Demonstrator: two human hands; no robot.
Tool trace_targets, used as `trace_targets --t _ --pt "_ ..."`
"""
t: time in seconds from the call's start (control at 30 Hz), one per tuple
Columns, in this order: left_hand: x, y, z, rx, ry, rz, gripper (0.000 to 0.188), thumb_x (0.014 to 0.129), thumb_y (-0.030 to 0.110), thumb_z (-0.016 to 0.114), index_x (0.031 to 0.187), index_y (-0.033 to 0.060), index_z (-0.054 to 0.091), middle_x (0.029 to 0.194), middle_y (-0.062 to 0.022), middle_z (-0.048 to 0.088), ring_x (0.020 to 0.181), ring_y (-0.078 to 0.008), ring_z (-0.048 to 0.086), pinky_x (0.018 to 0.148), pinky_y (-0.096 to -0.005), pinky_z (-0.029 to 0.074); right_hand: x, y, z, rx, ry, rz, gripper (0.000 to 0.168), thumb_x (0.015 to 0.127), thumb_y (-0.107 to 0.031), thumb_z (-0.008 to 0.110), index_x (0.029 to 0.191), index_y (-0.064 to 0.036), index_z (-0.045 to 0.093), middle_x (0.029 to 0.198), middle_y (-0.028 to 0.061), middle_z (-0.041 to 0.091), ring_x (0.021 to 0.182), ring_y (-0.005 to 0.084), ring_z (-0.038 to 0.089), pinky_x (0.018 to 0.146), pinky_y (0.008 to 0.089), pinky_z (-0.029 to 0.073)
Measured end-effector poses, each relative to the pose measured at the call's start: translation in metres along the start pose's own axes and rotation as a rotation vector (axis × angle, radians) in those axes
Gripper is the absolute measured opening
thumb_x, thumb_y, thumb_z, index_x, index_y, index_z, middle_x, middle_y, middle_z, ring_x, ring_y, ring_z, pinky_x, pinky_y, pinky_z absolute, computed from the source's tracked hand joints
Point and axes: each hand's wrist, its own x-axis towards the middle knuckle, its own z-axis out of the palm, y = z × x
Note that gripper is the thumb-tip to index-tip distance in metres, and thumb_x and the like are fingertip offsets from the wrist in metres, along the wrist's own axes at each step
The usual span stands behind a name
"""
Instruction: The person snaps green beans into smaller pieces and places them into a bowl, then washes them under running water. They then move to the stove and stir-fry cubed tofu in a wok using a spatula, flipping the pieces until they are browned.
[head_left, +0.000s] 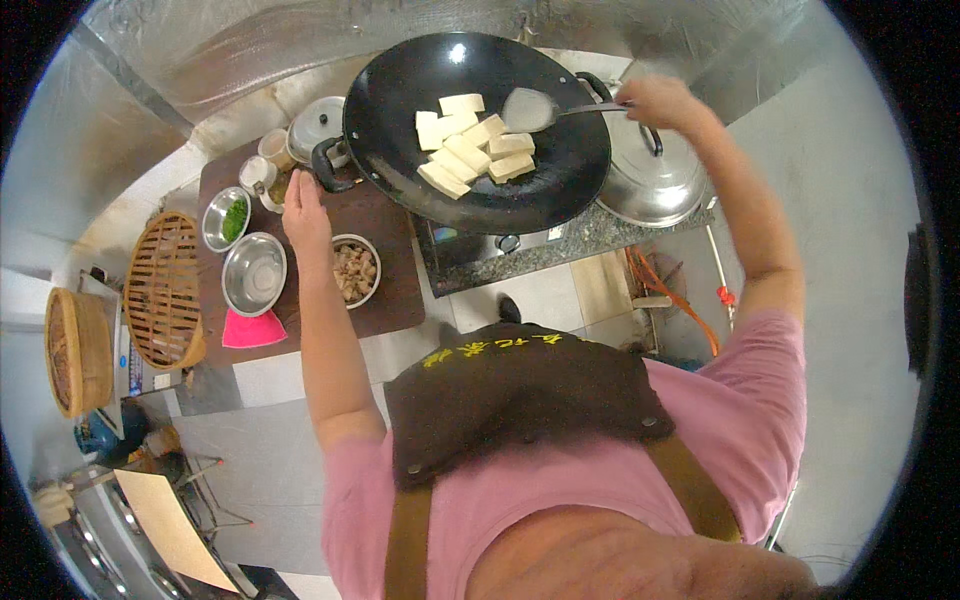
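My right hand (660, 103) grips the handle of a metal wok spatula (531, 110), its blade resting inside a large black wok (420, 75). Several pale rectangular slabs, apparently tofu (465, 152), lie in a loose heap in the wok, just left of the blade. My left hand (306, 212) is raised beside the wok's left handle (330, 166), fingers extended and nothing seen in them. It partly covers a small jar (276, 191). Below and right of that hand, a white-rimmed bowl (377, 274) holds chopped meat (354, 271).
On the brown board (397, 300) stand a metal bowl of chopped greens (234, 220), another metal bowl (255, 274), a pink cloth (253, 328) and a lidded pot (315, 127). A large domed lid (652, 184) is right of the wok. Bamboo trays (165, 289) stand left.
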Motion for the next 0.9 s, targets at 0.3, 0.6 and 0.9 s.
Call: trace_targets --t 0.3,0.6,0.9 --pt "0.021 -0.014 0.012 0.099 0.057 0.084 0.043 0.087 0.015 0.066 0.124 -0.0052 0.056 0.115 -0.012 0.064 0.097 -0.0122 0.059 0.088 -0.0242 0.044 0.047 -0.013 -0.055 -0.459 -0.43 0.053 0.016 0.069 -0.017 0.067 0.083 -0.011 0.073 0.078 0.0097 0.068 0.076 0.0296 0.065 0.068 0.0407 0.051" --pt "0.014 -0.012 0.014 0.133 0.11 0.057 0.042 0.087 0.015 0.067 0.123 -0.0048 0.057 0.108 -0.0088 0.066 0.094 -0.0094 0.058 0.084 -0.0227 0.044 0.091 -0.007 -0.032 -0.357 -0.594 -0.035 0.021 0.07 -0.017 0.067 0.09 -0.015 0.074 0.082 0.0097 0.068 0.084 0.0292 0.065 0.072 0.0421 0.05" --pt "0.018 -0.019 0.014 0.11 0.129 0.072 0.041 0.086 0.012 0.068 0.122 -0.0046 0.058 0.109 -0.0097 0.066 0.095 -0.0102 0.058 0.085 -0.0226 0.044 0.088 0.009 -0.024 -0.265 -0.521 -0.183 0.026 0.07 -0.016 0.069 0.095 -0.014 0.073 0.084 0.0116 0.069 0.082 0.0308 0.064 0.071 0.0429 0.049"
